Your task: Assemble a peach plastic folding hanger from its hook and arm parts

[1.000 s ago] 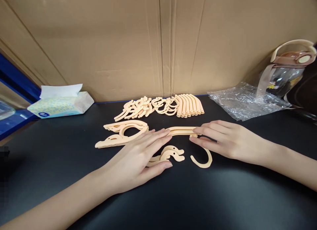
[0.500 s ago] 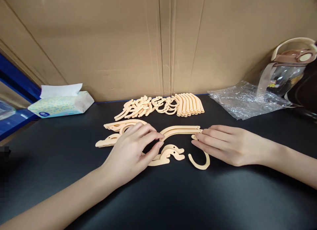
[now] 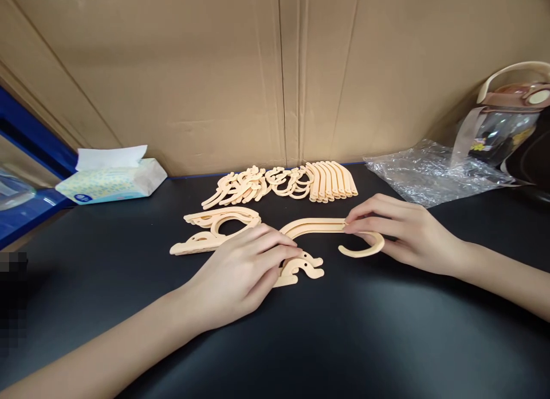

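My right hand is closed on a beige hanger hook, its curved end lifted and pointing left. The right fingertips also meet the end of a pair of long hanger arms lying between my hands. My left hand reaches over two curved hanger pieces with small round holes, its fingertips bent down on them. The left thumb is hidden, and the hand covers part of these pieces. Just beyond it lies a folded hanger with a round opening.
At the back lie a heap of curved hanger parts, several hooks and a row of hanger arms. A tissue pack stands left. Clear plastic wrap and a drinking bottle are at right. Cardboard rises behind.
My right hand has picked the hook up off the table and turned it. My left hand has shifted right, from the long arms' end onto the curved pieces with holes.
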Demonstrator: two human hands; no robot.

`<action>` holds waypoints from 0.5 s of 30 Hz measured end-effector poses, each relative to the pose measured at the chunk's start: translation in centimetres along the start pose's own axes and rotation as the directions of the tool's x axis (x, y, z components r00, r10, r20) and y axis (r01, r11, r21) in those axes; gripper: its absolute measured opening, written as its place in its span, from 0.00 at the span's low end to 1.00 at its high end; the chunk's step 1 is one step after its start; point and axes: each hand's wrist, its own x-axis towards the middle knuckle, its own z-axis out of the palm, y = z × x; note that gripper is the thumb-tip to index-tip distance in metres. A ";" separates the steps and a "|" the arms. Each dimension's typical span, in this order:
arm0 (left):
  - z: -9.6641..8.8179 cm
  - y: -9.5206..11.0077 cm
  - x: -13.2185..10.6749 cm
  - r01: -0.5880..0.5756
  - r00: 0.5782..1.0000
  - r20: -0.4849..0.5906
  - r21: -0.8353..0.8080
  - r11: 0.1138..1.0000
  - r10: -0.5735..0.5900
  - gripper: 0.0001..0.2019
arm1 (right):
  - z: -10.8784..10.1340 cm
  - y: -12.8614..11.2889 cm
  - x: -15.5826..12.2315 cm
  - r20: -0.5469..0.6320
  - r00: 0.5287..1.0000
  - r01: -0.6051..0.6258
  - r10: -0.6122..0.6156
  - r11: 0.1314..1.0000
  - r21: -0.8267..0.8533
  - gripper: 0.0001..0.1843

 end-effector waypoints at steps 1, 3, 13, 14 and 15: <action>0.0 0.0 0.0 -0.001 1.000 0.011 -0.007 1.000 0.001 0.18 | 0.1 0.1 0.0 0.002 1.000 -0.023 0.023 0.999 0.026 0.11; -0.1 0.0 0.0 -0.004 1.000 0.013 -0.007 1.000 0.004 0.19 | 0.2 0.1 0.0 0.001 0.998 -0.058 0.058 0.996 0.063 0.12; -0.1 -0.1 -0.1 -0.030 0.999 0.038 -0.016 0.999 0.031 0.21 | 0.1 -0.1 0.1 0.016 0.998 -0.057 0.056 0.998 0.038 0.12; -0.1 -0.1 -0.1 -0.036 0.999 0.039 -0.013 0.999 0.037 0.21 | 0.1 -0.1 0.1 0.019 0.998 -0.053 0.052 0.998 0.025 0.12; -0.1 0.0 -0.1 -0.044 0.998 0.039 -0.009 0.999 0.044 0.20 | 0.1 -0.1 0.1 0.019 0.999 -0.048 0.048 0.999 0.014 0.12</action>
